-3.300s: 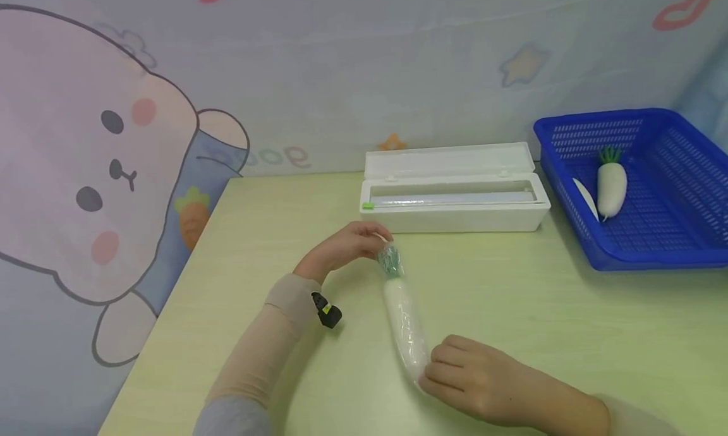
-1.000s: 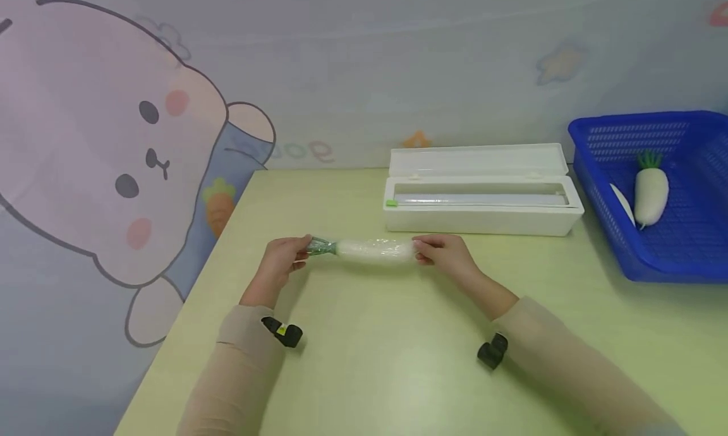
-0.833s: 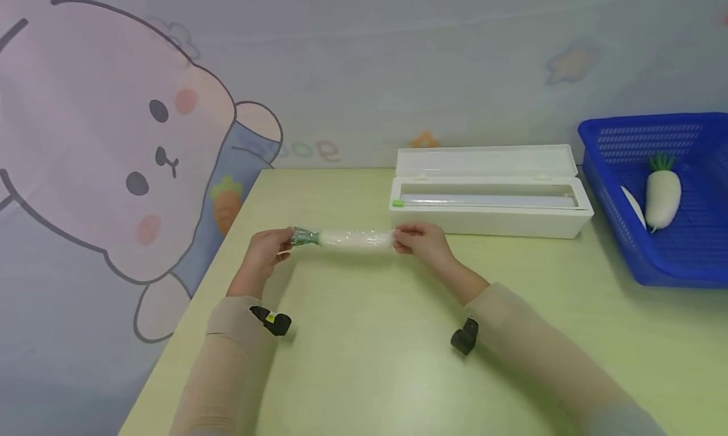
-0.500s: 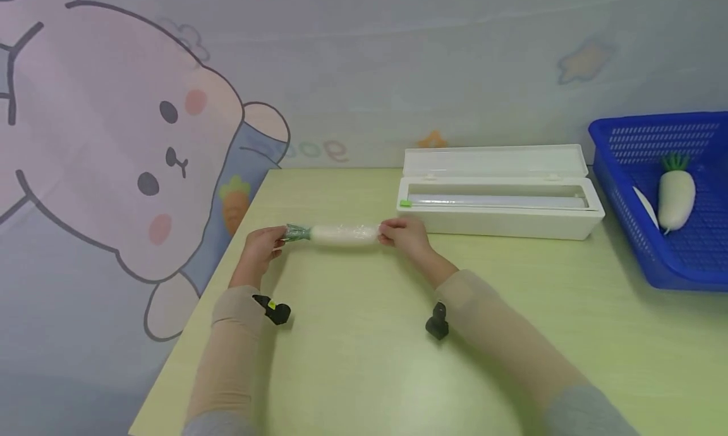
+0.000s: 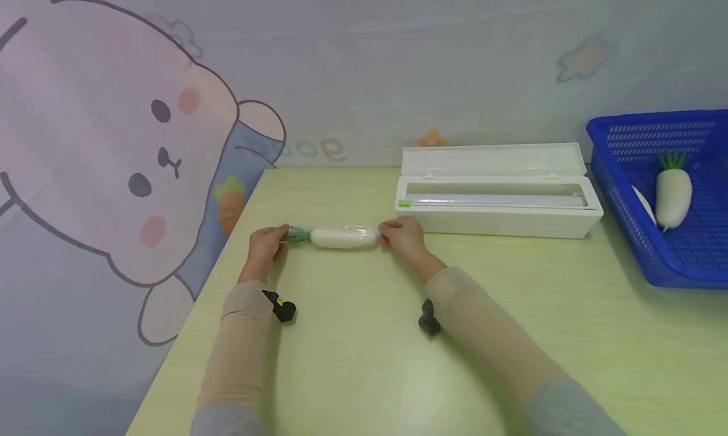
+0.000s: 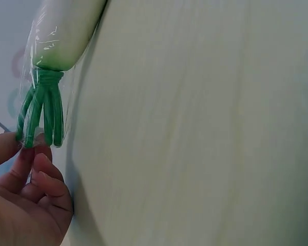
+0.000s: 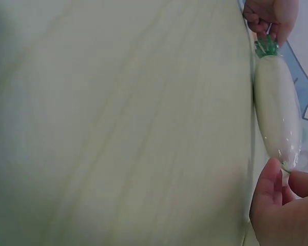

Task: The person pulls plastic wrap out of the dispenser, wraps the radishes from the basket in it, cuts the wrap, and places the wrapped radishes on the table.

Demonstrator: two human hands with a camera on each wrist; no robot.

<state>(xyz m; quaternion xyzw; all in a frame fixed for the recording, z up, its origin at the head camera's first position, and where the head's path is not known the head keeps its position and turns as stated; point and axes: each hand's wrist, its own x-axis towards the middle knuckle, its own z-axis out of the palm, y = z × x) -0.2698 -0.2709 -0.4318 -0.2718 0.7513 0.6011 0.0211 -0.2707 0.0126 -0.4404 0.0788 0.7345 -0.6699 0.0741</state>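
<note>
A white radish (image 5: 344,237) with green leaf stubs, wrapped in clear film, lies crosswise at the table's back left. My left hand (image 5: 266,245) pinches the film at its leafy end; the left wrist view shows thumb and fingertips on the film just past the green stalks (image 6: 43,110). At the other end my right hand (image 5: 405,239) pinches the film by the root tip, as the right wrist view also shows for the radish (image 7: 278,110). The radish's underside is hidden, so contact with the table is hard to tell.
Close behind my right hand stands a white cling film box (image 5: 500,222), lid raised, with a roll inside and a green slider (image 5: 404,203). A blue basket (image 5: 654,259) at the right holds another radish (image 5: 673,199) and a white flat piece (image 5: 643,205). A printed cloth (image 5: 352,63) hangs behind.
The wrapped radish has turned from slanting toward me to lying crosswise, then shifted left with both hands. My right hand came from the near side to the back. Both hands still hold the ends.
</note>
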